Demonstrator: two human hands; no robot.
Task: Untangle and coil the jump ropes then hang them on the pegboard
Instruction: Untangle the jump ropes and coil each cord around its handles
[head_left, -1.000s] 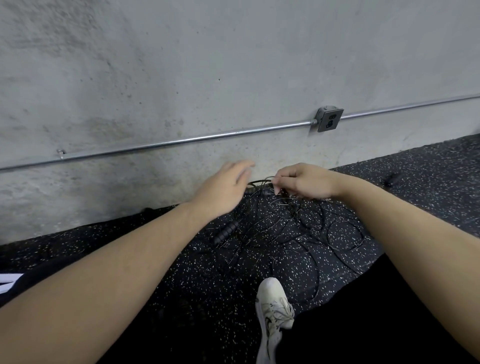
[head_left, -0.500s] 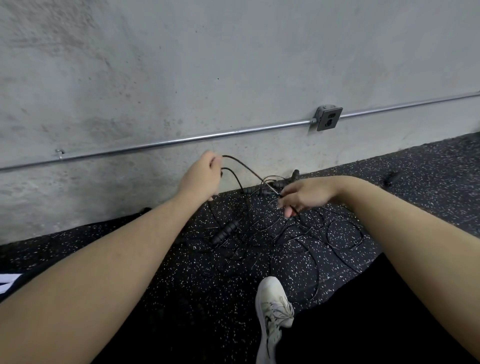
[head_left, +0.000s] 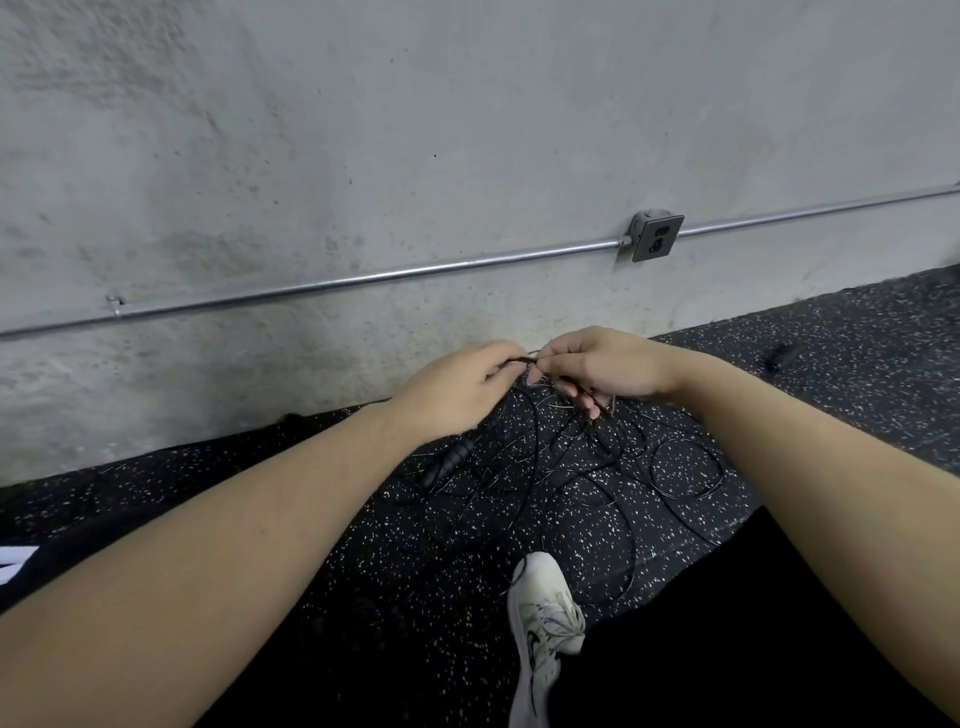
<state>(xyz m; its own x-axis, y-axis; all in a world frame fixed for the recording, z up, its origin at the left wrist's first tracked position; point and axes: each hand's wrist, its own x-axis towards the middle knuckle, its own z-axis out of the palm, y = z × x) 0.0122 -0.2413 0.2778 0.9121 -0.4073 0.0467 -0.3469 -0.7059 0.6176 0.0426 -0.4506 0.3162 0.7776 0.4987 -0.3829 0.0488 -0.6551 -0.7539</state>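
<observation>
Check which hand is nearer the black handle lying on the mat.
Left. The left hand sits just above the handle, nearly over it. The right hand is farther off, up and to the handle's right, pinching cord.

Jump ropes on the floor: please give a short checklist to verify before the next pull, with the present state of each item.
1. Left hand grips cord: ok.
2. Right hand pinches cord: ok.
3. Jump ropes free of knots: not ok, loops cross on the floor.
4. Black handle free of the hands: ok, it lies on the floor.
5. Shoe off the cords: cannot tell.
6. Pegboard within reach: cannot tell, not in view.
</observation>
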